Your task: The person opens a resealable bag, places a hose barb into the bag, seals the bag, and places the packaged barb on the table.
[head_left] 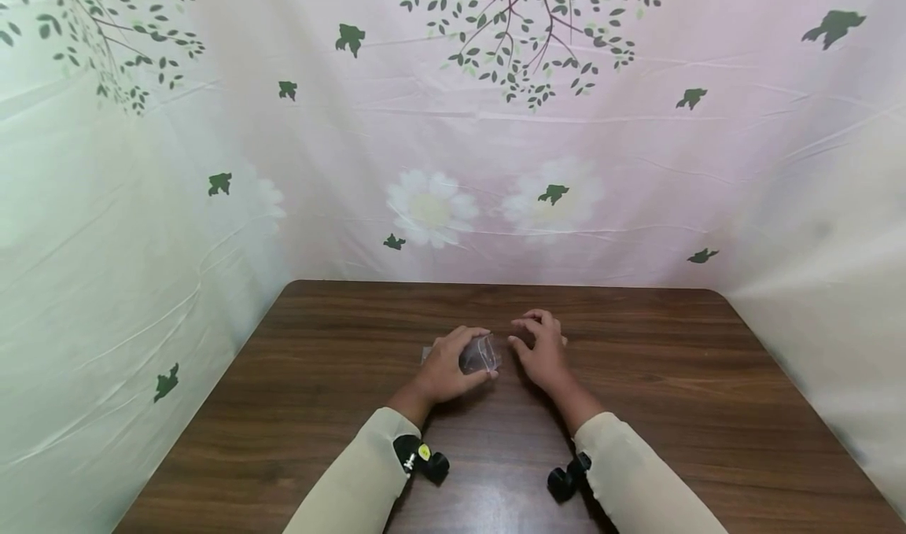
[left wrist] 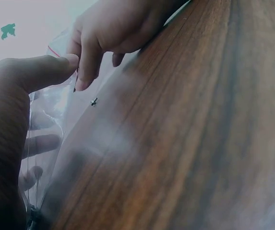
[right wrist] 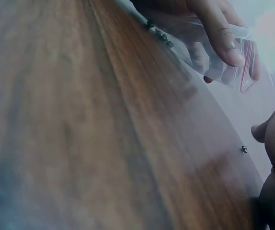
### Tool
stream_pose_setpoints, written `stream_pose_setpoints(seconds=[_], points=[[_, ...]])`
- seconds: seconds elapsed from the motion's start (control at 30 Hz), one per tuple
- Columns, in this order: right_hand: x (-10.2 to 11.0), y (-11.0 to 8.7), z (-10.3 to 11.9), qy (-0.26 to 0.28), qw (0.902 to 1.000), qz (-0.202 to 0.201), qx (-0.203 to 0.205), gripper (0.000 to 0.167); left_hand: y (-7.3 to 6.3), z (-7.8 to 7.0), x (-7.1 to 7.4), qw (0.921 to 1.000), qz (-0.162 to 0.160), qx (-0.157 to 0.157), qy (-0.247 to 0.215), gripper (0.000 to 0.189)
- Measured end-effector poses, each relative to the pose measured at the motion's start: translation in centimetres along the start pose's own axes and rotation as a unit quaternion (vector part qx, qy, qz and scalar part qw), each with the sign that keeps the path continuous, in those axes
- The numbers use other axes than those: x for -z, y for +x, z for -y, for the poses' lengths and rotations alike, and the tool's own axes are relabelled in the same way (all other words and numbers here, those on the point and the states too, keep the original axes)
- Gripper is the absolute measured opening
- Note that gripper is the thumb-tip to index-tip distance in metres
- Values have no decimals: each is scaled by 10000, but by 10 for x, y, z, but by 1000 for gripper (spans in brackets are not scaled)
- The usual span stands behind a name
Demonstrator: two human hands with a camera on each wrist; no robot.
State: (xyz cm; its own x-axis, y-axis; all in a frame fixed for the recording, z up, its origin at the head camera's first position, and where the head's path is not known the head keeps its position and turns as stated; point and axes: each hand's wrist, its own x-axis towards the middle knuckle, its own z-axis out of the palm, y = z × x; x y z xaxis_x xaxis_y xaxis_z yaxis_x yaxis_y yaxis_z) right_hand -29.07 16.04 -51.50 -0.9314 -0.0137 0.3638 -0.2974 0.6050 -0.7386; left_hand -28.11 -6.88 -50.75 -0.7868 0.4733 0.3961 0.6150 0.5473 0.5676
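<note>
A clear zip-lock bag [head_left: 481,355] with a red line along its mouth [right wrist: 245,67] is held in my left hand [head_left: 446,367]. The thumb lies on one side of it, and the other fingers show through the film in the left wrist view. Several small dark metal pieces, apparently screws [right wrist: 162,37], gather at the bag's far end. My right hand [head_left: 543,353] hovers just to the right of the bag's mouth, fingers loosely bent and apart, nothing seen between them. A single small screw [left wrist: 94,101] sits on the tabletop near the right hand.
Both hands are over the far half of a brown wood-grain table [head_left: 318,424]. A pale curtain [head_left: 340,149] printed with leaves, birds and flowers hangs behind it and at both sides. Dark wrist cameras [head_left: 562,483] are strapped over the light sleeves.
</note>
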Motion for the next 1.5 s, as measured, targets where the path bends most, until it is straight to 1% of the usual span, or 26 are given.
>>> stream_pose_setpoints(seconds=[0.13,0.27,0.43,0.53,0.67,0.9,1.07,1.27,1.5], points=[[2,2,0,-256,9988,273,-313,44,0,2,-1,10000,-16,2,-18,69],[3,4,1,-608,9961,473,-431,51,0,2,-2,10000,6,13,-3,69],[3,4,2,-1093,9903,787,-330,48,0,1,-2,10000,55,48,-11,71],[3,5,2,-1190,9887,858,-300,44,0,1,-2,10000,43,28,6,71],[2,5,2,-1170,9885,894,-349,44,0,1,-2,10000,-2,-30,20,70],[4,6,4,-1090,9897,842,-397,44,0,0,-1,10000,12,35,52,70],[4,6,4,-1047,9904,792,-440,43,1,-2,1,10000,-18,3,-8,69],[4,6,2,-909,9921,677,-543,29,0,-5,2,10000,53,22,-26,68],[3,6,1,-806,9933,620,-558,13,-1,-6,2,9999,35,78,-93,68]])
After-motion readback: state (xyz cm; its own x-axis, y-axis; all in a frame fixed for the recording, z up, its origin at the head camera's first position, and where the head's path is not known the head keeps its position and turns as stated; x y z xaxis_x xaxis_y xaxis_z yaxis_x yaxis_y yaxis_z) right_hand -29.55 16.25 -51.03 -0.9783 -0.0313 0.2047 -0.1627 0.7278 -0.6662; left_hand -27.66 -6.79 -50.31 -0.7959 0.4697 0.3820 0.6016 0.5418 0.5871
